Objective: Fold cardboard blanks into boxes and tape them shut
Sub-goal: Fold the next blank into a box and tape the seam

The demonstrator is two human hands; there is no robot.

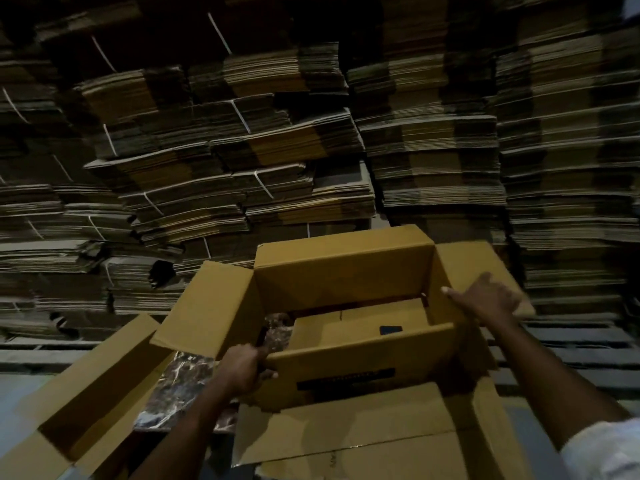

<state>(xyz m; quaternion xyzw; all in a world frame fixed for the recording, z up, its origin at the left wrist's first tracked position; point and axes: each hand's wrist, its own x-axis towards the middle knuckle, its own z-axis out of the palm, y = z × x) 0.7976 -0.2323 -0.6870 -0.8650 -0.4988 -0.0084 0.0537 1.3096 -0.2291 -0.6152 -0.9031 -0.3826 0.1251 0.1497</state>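
both hands are on the box being formed: the left hand (246, 368) curls round the left corner of the near flap (346, 355), thumb on top, gripping it; the right hand (488, 301) lies over the right wall's top edge with its thumb reaching inward, but its fingers are blurred and i cannot tell whether they clamp the card or only press on it. behind everything, filling the background, rise stacks of flat blanks (242, 150), many bundled with white straps (239, 116), so plenty of blanks appear to be waiting. the box (343, 268) stands in front of them, squared up into a tube with its walls upright and its four upper flaps splayed out or half raised; deep inside, a lower flap looks partly folded across the bottom, with a gap at the left through which a marbled surface (180, 375) shows. a second box (86, 393) lies to the left, open and unsealed. a flat cardboard sheet (346, 427) lies nearest the camera. a small dark object (390, 329) rests on the inner flap; i cannot say what it is. no tape or dispenser is in view, so folding seems midway and all sealing remains.
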